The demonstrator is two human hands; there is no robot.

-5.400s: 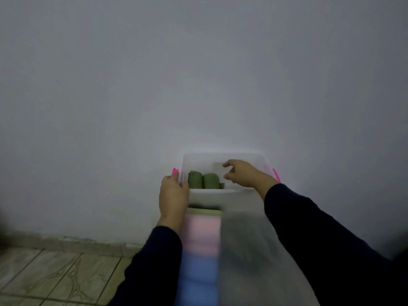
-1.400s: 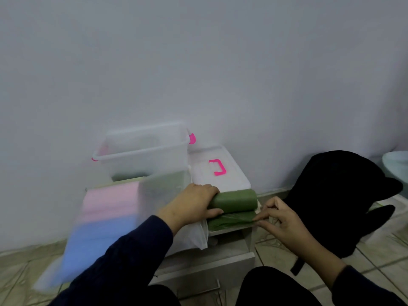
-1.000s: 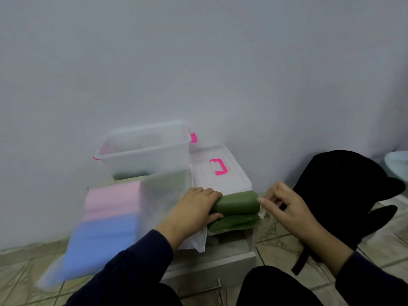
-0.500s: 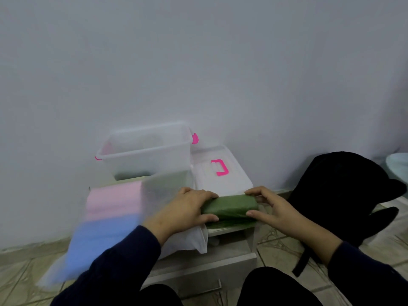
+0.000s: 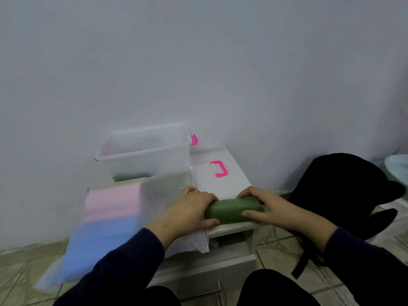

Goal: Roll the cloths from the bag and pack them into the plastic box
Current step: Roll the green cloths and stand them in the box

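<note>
My left hand (image 5: 189, 212) curls over the left end of the green cloth (image 5: 234, 209), fingers on top and thumb along the near side; my right hand (image 5: 268, 206) wraps the right end the same way. The cloth lies as a tight roll between them, on the near right part of the small white table (image 5: 231, 228), close to its edge.

I judge the rolling step as good as done: I see no loose tail. The next move calls for keeping both ends squeezed so the roll does not spring open, lifting it, and carrying it far and left into the plastic box (image 5: 145, 151). A dark green shade shows through the box's near wall at the bottom, likely rolls already packed, though the wall blurs it too much for me to be sure.

Between my hands and the box lies the clear bag (image 5: 167, 188), part of it draped over the table's near edge, with a blurred pink and blue sheet (image 5: 106, 213) to its left. The bag stands up in the path, so I would lift over it. The lid (image 5: 217, 173), with its pink handle, lies flat just right of the box. A black backpack (image 5: 344, 191) sits on the tiled floor (image 5: 280, 241) to the right, well out of the way.
</note>
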